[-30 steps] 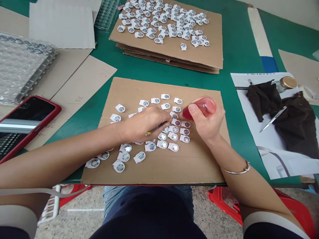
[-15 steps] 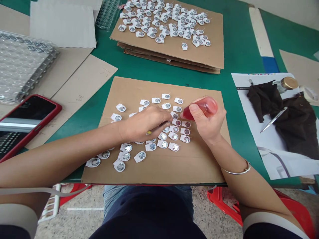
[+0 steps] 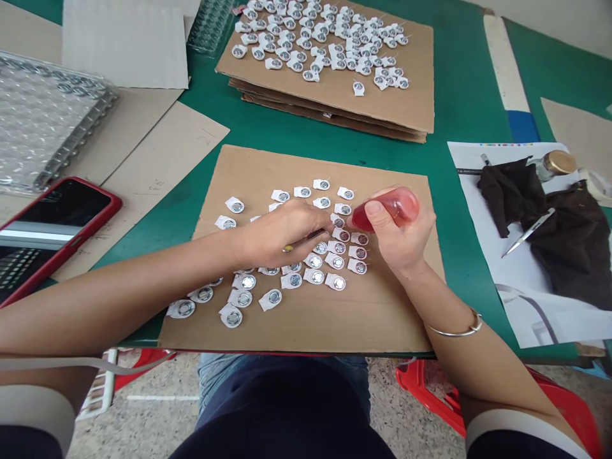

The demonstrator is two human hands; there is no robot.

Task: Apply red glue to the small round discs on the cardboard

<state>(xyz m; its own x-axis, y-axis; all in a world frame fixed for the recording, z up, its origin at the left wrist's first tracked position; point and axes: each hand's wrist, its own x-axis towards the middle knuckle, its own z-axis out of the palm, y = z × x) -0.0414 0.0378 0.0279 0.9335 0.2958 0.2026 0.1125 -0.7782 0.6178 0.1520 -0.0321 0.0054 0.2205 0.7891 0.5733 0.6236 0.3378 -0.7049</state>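
Note:
My right hand (image 3: pixel 406 239) is wrapped round a translucent red squeeze bottle (image 3: pixel 401 205), tilted with its narrow end pointing left and down at a small round piece (image 3: pixel 337 221). Close beside it, my left hand (image 3: pixel 287 234) is closed on a slim dark tool with a yellow end (image 3: pixel 289 248); its kind is unclear. Left fingertips touch or hover over the same piece; I cannot tell which. Around both hands lie several white-tabbed metal discs (image 3: pixel 335 282) on a cardboard sheet (image 3: pixel 377 319). Some near the bottle look reddish inside, like this disc (image 3: pixel 357 252); others are silver.
Behind is a cardboard stack (image 3: pixel 406 115) bearing many similar discs. A red-cased phone (image 3: pixel 57 223) and bubble wrap (image 3: pixel 48 121) lie left. On the right are a printed sheet (image 3: pixel 478 255), dark cloth (image 3: pixel 568 242), a pointed metal tool (image 3: pixel 528 233) and a gold-lidded jar (image 3: pixel 559 162).
The view has shifted slightly, so the table things appear a little to the right. Both hands keep nearly the same pose over the discs, still holding the bottle and the slim tool.

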